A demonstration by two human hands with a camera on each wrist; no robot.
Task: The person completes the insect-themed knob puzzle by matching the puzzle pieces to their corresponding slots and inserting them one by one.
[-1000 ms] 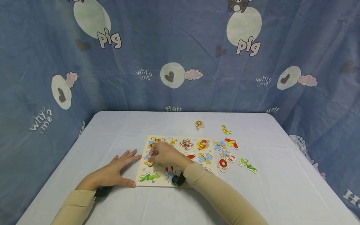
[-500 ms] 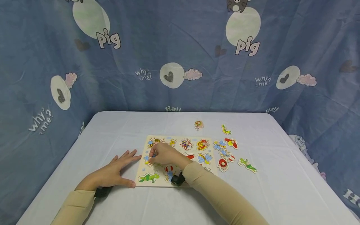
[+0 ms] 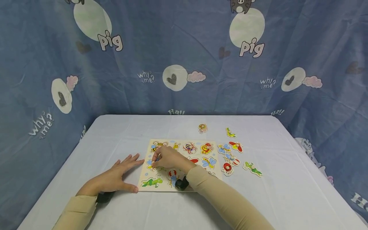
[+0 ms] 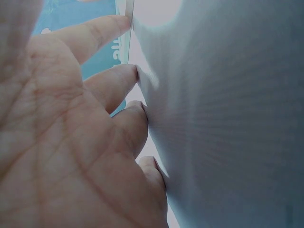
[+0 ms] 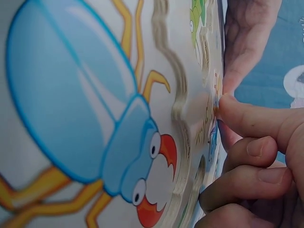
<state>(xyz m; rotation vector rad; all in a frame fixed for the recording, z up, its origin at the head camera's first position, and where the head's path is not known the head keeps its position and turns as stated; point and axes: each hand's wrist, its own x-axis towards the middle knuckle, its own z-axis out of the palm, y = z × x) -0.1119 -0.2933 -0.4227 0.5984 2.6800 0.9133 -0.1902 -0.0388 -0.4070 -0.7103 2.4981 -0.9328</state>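
Note:
A wooden insect puzzle board (image 3: 165,171) lies on the table. Near its left edge, my right hand (image 3: 169,157) pinches a small blue-winged insect puzzle piece (image 3: 149,163) between thumb and index finger; the hand covers much of it. In the right wrist view, the thumb tip (image 5: 227,105) is right at the board surface, the other fingers curled. Spread flat-fingered beside the board, my left hand (image 3: 119,174) rests on the table, index fingertip and thumb at the board's left edge. The left wrist view shows its palm (image 4: 71,123) and fingertips on the cloth.
Right of the board lie loose pieces: a ladybug (image 3: 227,168), a beetle (image 3: 231,159), a blue-winged bee (image 3: 224,148), a red-winged bug (image 3: 235,146) and a grasshopper (image 3: 252,168). Farther back are a caterpillar (image 3: 230,132) and a snail-like piece (image 3: 202,128). A blue curtain (image 3: 129,92) hangs behind.
Under my right fingers, the blue-winged piece has shifted slightly, and its lower edge no longer sticks out as it did a second ago. My left hand stays in place.

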